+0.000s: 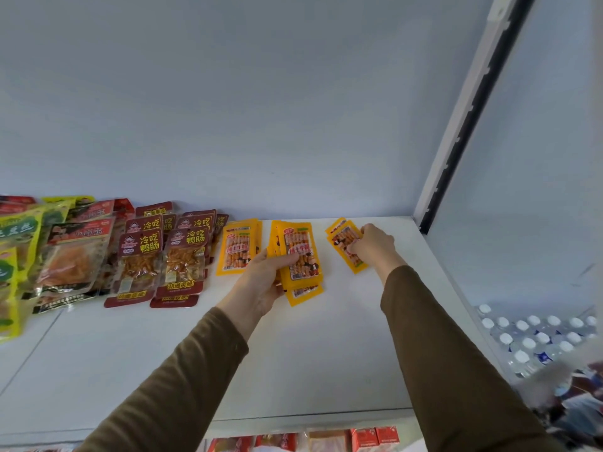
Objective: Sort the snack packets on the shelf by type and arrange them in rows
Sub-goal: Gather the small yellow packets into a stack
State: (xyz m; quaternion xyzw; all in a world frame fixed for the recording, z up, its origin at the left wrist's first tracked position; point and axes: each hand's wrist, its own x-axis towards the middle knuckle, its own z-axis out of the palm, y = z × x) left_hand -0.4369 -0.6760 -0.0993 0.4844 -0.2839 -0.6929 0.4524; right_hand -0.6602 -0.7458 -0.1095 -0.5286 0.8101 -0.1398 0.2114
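On the white shelf (326, 353), my left hand (264, 278) grips a stack of yellow snack packets (300, 256) near the shelf's middle, thumb over its left edge. My right hand (372, 244) has its fingers curled on a smaller pile of the same yellow packets (342, 243) to the right. Another yellow pile (236, 247) lies flat to the left of the held stack. Dark red packets (163, 252) lie in overlapping rows further left, then red-and-clear packets (75, 256) and green-yellow packets (16, 243) at the far left.
The shelf's back wall (261, 125) rises just behind the packets. A slotted white upright (463, 109) bounds the shelf on the right. Beyond it, a pack of water bottles (535, 337) sits lower down. Red boxes (375, 438) show on the shelf below.
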